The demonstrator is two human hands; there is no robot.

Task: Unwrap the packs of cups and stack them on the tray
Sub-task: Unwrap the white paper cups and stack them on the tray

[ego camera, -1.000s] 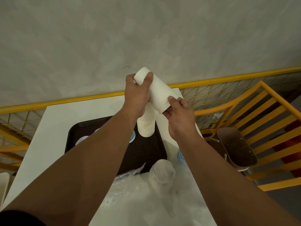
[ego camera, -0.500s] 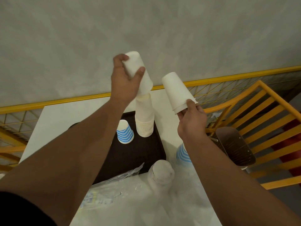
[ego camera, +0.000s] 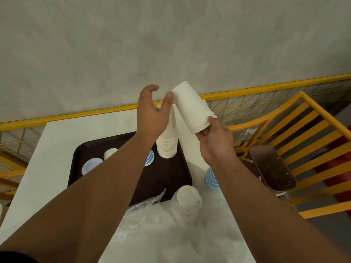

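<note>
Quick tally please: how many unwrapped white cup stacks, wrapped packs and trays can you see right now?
Unwrapped white cup stacks: 2, the standing stack on the tray and the held stack gripped by the right hand
Wrapped packs: 1, the wrapped pack
Trays: 1, the tray
Total: 4

We see a white table at centre frame bearing a dark tray, crumpled plastic wrap lower down, and perhaps a blue-striped cup.
</note>
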